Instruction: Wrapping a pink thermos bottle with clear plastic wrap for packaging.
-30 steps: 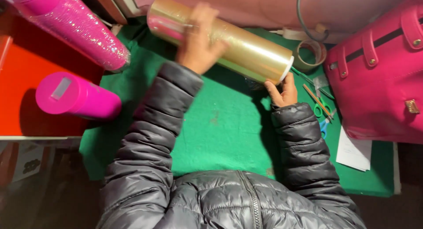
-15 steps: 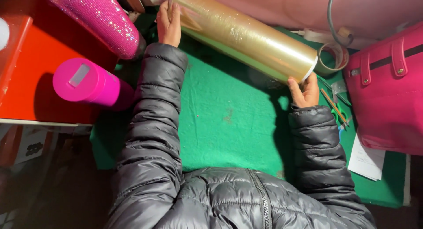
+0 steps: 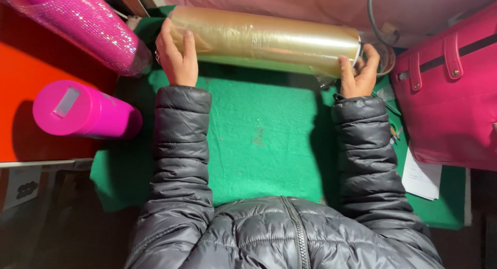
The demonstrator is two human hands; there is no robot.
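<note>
golden-tinted clear film, wound on a long roll (image 3: 269, 40), lay crosswise at the far edge of a green felt mat (image 3: 259, 145) on the counter. the left hand (image 3: 177, 57) rested flat over the roll's left end, fingers spread across the top of the wrap, pressing on it rather than closed around it. the right hand (image 3: 358, 72) cupped the roll's right end, thumb and fingers curled about the rim. both arms wore a dark grey quilted jacket (image 3: 279, 233). a glittering pink roll (image 3: 83, 26) lay slanted at the upper left, its near end just beside the left hand. a plain pink cylinder (image 3: 85, 111) rested on an orange surface (image 3: 31, 93) to the left. a pink handbag (image 3: 455, 88) stood at the right, with white paper (image 3: 422, 178) below it and a tape ring (image 3: 385, 57) just beyond the right hand.
</note>
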